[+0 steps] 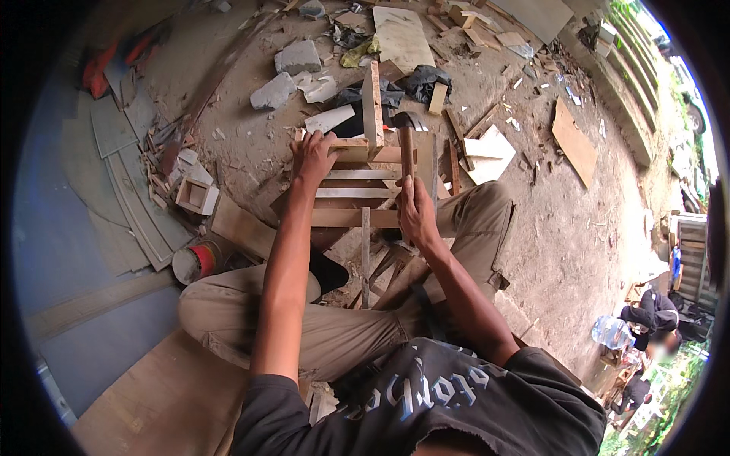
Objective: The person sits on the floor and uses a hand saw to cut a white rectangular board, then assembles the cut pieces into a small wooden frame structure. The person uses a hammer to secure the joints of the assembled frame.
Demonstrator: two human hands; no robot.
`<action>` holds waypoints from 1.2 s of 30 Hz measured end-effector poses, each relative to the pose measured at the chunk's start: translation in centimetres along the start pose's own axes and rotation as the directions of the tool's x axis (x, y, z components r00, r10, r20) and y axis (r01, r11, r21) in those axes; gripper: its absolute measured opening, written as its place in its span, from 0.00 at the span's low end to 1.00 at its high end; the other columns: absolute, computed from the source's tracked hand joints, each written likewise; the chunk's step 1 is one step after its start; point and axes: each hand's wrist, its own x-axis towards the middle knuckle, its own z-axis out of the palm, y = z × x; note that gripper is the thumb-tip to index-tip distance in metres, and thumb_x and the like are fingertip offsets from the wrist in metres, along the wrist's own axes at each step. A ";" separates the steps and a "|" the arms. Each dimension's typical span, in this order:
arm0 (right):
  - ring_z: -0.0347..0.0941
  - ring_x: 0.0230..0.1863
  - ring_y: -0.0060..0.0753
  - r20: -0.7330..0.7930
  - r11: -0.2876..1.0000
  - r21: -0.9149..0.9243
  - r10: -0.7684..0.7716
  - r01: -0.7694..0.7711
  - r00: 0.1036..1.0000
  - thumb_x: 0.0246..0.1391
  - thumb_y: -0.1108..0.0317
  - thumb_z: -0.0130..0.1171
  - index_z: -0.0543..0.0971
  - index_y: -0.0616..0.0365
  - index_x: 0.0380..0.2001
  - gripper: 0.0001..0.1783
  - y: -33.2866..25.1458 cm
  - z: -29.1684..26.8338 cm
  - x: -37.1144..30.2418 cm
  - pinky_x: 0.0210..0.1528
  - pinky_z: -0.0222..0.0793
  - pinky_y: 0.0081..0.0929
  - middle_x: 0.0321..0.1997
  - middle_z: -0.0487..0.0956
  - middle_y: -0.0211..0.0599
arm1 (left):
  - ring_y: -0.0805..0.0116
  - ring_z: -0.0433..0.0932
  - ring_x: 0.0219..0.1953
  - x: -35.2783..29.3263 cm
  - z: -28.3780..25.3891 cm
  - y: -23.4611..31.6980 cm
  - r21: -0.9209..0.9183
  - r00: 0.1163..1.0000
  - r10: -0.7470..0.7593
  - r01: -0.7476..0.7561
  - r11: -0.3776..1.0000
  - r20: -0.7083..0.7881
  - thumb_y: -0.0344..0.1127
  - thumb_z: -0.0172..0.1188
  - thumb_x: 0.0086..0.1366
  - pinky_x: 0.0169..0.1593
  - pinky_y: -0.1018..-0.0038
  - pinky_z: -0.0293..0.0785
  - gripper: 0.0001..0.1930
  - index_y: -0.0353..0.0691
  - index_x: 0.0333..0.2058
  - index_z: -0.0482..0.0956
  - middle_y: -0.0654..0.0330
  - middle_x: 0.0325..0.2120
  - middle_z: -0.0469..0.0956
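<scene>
A small slatted wooden frame (pixel 342 218) stands in front of me between my knees. At its far left corner my left hand (pixel 312 158) is closed over the end of a wooden slat, its fingers curled round the edge. An upright board (pixel 372 106) sticks up from the far side of the frame, just right of that hand. My right hand (pixel 417 213) grips a hammer (pixel 407 156) by its wooden handle. The dark hammer head points away from me, close to the right of the upright board. Whether a nail is there cannot be seen.
Concrete chunks (pixel 296 58), a pale board (pixel 403 38) and wood scraps lie on the dirt floor ahead. At left are stacked grey sheets (pixel 137 205), a small wooden box (pixel 197 196) and a can (pixel 194 264). Another person (pixel 655 319) sits far right near a water jug (pixel 612 332).
</scene>
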 end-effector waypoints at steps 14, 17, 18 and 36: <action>0.70 0.26 0.75 0.159 0.958 -0.178 -0.198 0.225 0.967 0.69 0.59 0.45 0.64 0.64 0.36 0.16 -1.1 1.8 -0.4 0.26 0.62 0.62 0.19 0.72 0.67 | 0.58 0.71 0.52 -0.1 -0.5 0.7 0.088 1.000 0.007 -0.006 0.996 -0.008 0.37 0.69 0.55 0.52 0.48 0.61 0.21 0.51 0.48 0.76 0.62 0.42 0.73; 0.71 0.27 0.75 0.143 0.970 -0.163 -0.157 0.180 0.977 0.69 0.59 0.46 0.64 0.63 0.36 0.16 -0.6 1.9 -0.5 0.27 0.62 0.63 0.21 0.73 0.67 | 0.58 0.71 0.52 0.0 -0.5 0.5 0.093 0.999 0.037 -0.034 0.995 -0.034 0.38 0.70 0.55 0.52 0.47 0.63 0.21 0.52 0.48 0.76 0.62 0.43 0.73; 0.71 0.27 0.75 0.146 0.973 -0.171 -0.129 0.154 0.981 0.69 0.59 0.46 0.65 0.63 0.36 0.16 0.1 1.9 0.1 0.28 0.62 0.63 0.22 0.73 0.68 | 0.58 0.71 0.52 0.1 -0.5 0.6 0.105 1.000 0.026 -0.025 0.994 -0.006 0.38 0.69 0.55 0.52 0.47 0.63 0.21 0.51 0.48 0.76 0.62 0.44 0.73; 0.71 0.30 0.75 0.098 0.965 -0.174 -0.182 0.197 0.978 0.69 0.59 0.47 0.66 0.65 0.34 0.17 1.6 1.4 0.1 0.30 0.64 0.60 0.24 0.74 0.68 | 0.54 0.69 0.56 0.1 0.0 0.6 0.106 1.000 -0.008 0.007 0.994 0.010 0.38 0.67 0.57 0.54 0.45 0.62 0.25 0.52 0.54 0.74 0.60 0.46 0.72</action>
